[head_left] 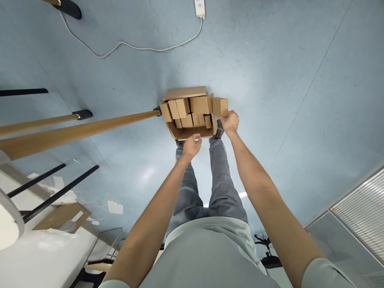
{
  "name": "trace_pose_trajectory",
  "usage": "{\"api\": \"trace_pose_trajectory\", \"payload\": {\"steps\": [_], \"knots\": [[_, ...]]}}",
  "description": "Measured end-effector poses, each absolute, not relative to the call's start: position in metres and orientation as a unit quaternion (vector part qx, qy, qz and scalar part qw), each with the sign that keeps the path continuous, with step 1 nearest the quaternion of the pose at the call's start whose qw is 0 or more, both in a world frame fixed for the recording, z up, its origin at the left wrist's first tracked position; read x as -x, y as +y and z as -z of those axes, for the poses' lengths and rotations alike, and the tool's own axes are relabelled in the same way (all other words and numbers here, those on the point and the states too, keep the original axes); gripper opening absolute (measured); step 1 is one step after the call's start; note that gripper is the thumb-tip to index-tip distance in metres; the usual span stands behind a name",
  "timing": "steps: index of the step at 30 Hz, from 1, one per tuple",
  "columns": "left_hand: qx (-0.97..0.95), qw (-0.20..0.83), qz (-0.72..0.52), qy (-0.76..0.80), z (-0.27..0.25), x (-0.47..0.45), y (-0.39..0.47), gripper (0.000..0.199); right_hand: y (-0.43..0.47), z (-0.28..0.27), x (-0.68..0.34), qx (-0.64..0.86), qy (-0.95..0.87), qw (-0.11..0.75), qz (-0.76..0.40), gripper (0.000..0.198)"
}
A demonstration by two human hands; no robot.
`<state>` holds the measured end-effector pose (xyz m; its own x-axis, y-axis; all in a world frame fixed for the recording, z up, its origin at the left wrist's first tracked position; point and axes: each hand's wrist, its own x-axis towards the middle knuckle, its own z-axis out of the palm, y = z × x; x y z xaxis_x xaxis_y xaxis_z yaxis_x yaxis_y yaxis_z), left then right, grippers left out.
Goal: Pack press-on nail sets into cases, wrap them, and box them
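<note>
An open cardboard box [192, 133] stands on the floor at my feet, with several small brown boxes [182, 108] packed in two levels inside. My right hand [231, 121] pinches the lower corner of a small cardboard box [220, 107], just outside the right wall of the large one. My left hand [192, 146] hovers over the near edge of the large box, thumb and fingers apart, with nothing visible in it. Whether it touches that edge I cannot tell.
Wooden table legs [129, 121] reach in from the left, one ending beside the box. A white cable [144, 49] runs across the blue floor to a power strip [199, 8]. A flat cardboard carton [64, 218] and paper scraps [115, 207] lie at lower left.
</note>
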<state>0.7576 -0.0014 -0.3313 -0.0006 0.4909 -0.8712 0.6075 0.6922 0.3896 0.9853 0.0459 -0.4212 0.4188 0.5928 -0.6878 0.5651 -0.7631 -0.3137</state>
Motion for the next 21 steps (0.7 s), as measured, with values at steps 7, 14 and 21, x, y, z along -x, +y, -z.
{"api": "trace_pose_trajectory", "payload": {"steps": [7, 14, 21], "knots": [[-0.385, 0.604, 0.093, 0.691, 0.316, -0.759, 0.014, 0.035, 0.053, 0.394, -0.966, 0.833, -0.363, -0.004, -0.418, 0.036], [-0.415, 0.593, 0.084, 0.685, 0.312, -0.739, 0.042, 0.034, 0.058, 0.390, -0.921, 0.823, -0.375, -0.019, -0.425, 0.040], [-0.395, 0.583, 0.052, 0.709, 0.317, -0.698, 0.041, 0.034, 0.062, 0.401, -0.869, 0.832, -0.376, -0.046, -0.406, 0.046]]}}
